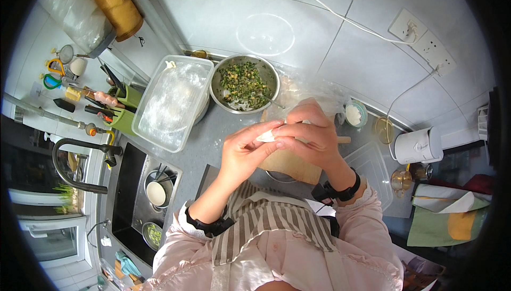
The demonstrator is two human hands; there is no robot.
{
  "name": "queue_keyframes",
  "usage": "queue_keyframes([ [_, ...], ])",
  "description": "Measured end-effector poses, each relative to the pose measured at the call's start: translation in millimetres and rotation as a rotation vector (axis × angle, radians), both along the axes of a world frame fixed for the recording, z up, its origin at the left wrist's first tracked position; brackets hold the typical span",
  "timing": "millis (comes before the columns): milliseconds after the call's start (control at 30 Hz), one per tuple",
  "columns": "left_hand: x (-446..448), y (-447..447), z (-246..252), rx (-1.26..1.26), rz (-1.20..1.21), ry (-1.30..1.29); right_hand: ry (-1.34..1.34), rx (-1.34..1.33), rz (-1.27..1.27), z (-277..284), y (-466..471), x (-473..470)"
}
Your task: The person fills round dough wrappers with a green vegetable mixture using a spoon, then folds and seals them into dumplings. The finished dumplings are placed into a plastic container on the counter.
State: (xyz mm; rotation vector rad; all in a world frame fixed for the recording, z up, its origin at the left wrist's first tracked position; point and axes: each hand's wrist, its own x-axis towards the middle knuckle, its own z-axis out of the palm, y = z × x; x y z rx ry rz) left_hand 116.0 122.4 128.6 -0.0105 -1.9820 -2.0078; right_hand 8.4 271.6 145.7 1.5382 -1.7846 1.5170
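A small piece of pale dough [265, 136] is pinched between my two hands above the counter. My left hand [243, 143] holds its left end with thumb and fingers. My right hand [311, 133] presses on its other side, and the fingers hide part of it. Beneath my hands lies a wooden board [295, 167], with the end of a rolling pin [344, 140] sticking out at the right. Beyond them stands a steel bowl [274, 76] of chopped green and yellow filling [241, 79], a spoon handle [277, 103] leaning out. A floured plastic container [137, 121] holds one small dough piece [170, 64] in its far corner.
Clear plastic film [319, 91] and a small bowl of white powder [354, 114] sit at the back right. A plastic lid [371, 167] lies near my right forearm. To the left are a green knife block [123, 121] and a sink [127, 195] holding bowls.
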Motion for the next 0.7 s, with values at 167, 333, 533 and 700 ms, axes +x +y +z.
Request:
queue_keyframes([
  [167,0.4,-5.5,-7.6,0.244,-0.069,0.058,-0.115,-0.028,0.012,3.0,-1.9,5.0],
  [333,0.9,-2.5,-10.4,0.366,-0.079,0.076,-0.087,-0.040,0.089,2.9,1.5,0.4],
  [533,-0.1,-0.5,-5.4,0.361,-0.067,0.063,-0.144,-0.091,0.109,-9.7,-0.9,-0.8],
  [700,2.2,-1.4,-0.8,0.215,0.041,-0.041,-0.620,-0.151,0.300,-30.3,-12.0,7.3],
])
